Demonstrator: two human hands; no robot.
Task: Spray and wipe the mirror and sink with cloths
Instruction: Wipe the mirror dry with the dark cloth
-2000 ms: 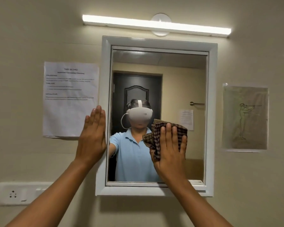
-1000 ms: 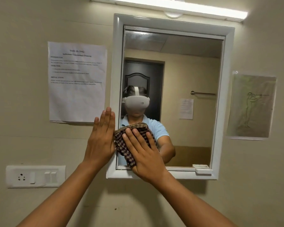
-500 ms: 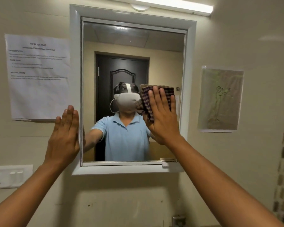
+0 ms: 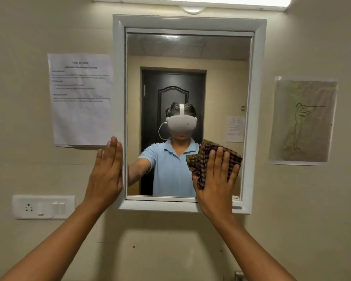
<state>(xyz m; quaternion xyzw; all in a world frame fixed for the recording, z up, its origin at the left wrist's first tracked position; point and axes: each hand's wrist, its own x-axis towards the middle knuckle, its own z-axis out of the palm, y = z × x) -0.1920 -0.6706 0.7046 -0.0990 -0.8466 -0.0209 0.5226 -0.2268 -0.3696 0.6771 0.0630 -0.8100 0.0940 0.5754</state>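
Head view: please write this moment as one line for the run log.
left hand: flat on mirror frame | right hand: presses checked cloth on mirror glass, lower right | sink: unseen

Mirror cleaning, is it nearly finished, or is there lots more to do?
Partly done, as far as I can tell. The mirror glass shows no obvious streaks in its upper part. In hand: the right hand presses the checked cloth flat on the lower right glass, while the left hand rests open against the white frame. Left: the sink, which is out of view, so probably unwiped.
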